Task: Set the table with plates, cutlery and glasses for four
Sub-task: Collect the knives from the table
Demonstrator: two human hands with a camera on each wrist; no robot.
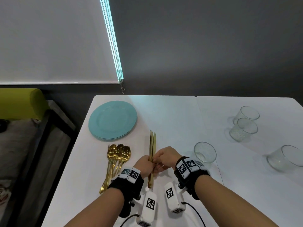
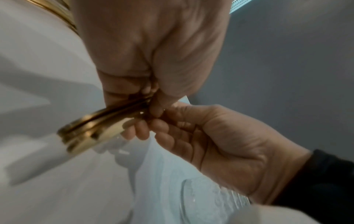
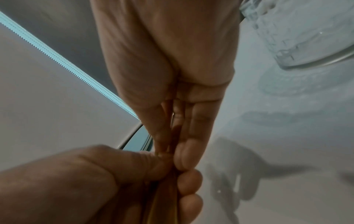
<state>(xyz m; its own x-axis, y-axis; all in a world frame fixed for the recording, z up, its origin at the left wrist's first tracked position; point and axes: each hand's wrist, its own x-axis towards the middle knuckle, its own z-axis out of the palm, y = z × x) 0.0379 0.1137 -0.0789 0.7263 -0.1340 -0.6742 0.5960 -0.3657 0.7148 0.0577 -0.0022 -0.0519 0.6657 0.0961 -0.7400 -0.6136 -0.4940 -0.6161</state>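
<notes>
A bundle of gold knives (image 1: 152,141) is held above the white table (image 1: 172,115), blades pointing away from me. My left hand (image 1: 144,163) grips the bundle around its middle; the handle ends (image 2: 90,128) stick out below the fist. My right hand (image 1: 165,157) meets it from the right and pinches one knife between thumb and fingertips (image 3: 184,153). A stack of teal plates (image 1: 112,120) sits at the far left. A pile of gold forks and spoons (image 1: 118,154) lies just left of my hands. Several clear glasses stand to the right, the nearest (image 1: 205,153) beside my right wrist.
Two glasses (image 1: 246,123) stand close together at the far right and another (image 1: 285,158) near the right edge. The table's left edge drops to a dark bench with a green cushion (image 1: 21,104). A grey wall and a white blind (image 1: 49,38) lie behind.
</notes>
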